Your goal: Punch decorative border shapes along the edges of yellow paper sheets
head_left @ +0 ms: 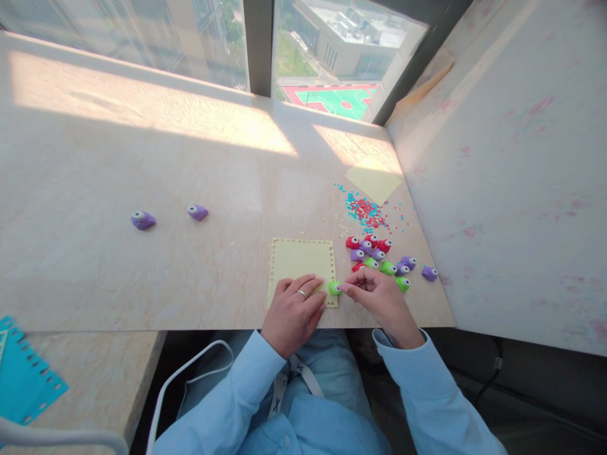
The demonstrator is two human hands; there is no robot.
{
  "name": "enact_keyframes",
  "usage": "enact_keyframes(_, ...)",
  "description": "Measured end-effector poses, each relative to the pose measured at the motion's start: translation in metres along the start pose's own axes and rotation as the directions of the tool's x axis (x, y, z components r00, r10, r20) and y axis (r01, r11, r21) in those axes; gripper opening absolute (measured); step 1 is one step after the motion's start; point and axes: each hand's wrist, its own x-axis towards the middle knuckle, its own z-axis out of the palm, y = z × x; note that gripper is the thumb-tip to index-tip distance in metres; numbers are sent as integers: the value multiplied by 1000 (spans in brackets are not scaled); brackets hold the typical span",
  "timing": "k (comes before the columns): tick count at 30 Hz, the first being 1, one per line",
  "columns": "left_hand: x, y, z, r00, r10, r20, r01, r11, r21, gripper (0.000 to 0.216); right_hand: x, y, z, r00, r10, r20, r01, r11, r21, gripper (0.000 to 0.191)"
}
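A pale yellow sheet of paper [301, 258] with small holes punched along its edges lies near the front of the table. My left hand [296, 311], a ring on one finger, rests on it with the fingers stretched out flat. At the sheet's right edge sits a small green craft punch [334, 288]. My right hand [379, 300] grips that punch between thumb and fingers. Just beyond this hand stands a cluster of red, purple and green craft punches [378, 254]. Whether the paper's edge is inside the green punch's slot I cannot tell.
Red and blue paper bits [367, 213] are scattered behind the punches, with yellow paper [374, 180] farther back. Two purple punches [143, 220] stand at left. Blue punched paper [28, 376] lies at lower left near a white cable [190, 366]. A patterned wall [512, 164] bounds the right.
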Motion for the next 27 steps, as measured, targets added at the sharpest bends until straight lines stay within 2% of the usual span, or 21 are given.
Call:
enact_keyframes(9, -2, 0, 0, 1000, 9, -1, -9, 1000, -2, 18, 5, -8, 1, 999, 25, 41, -23, 998, -67, 33)
enact_keyframes(16, -2, -1, 1, 1000, 10, -9, -10, 1000, -3, 18, 5, -8, 1, 998, 21, 56, -16, 997, -78, 36)
enact_keyframes(22, -2, -1, 1, 1000, 9, -2, -9, 1000, -1, 19, 2, -4, 4, 999, 35, 19, -33, 993, -114, 39)
enact_keyframes(27, -2, 0, 1, 1000, 10, -17, -10, 1000, -8, 20, 5, -3, 6, 1000, -15, 18, 18, 979, -201, 24)
